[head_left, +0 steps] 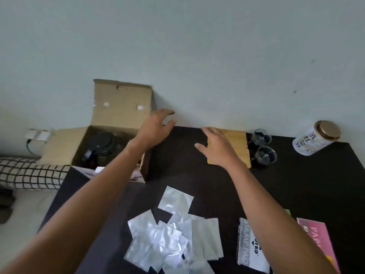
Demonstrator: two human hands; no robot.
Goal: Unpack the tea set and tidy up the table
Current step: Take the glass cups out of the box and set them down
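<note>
So both hands are empty with fingers spread, left hand [156, 125] beside the open cardboard box [110, 135] holding the teapot [101, 145], right hand [215, 147] over the wooden tray [237, 139] on the dark worktop [296, 184].

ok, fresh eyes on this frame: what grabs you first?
Both bare hands, left hand and right hand, reach open over the dark table. At far left, the open cardboard box holds a teapot; shiny foil packets are scattered near the front.

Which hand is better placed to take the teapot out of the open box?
Probably left: the left hand hovers by the cardboard box holding the teapot; the right hand is over the wooden tray.
</note>
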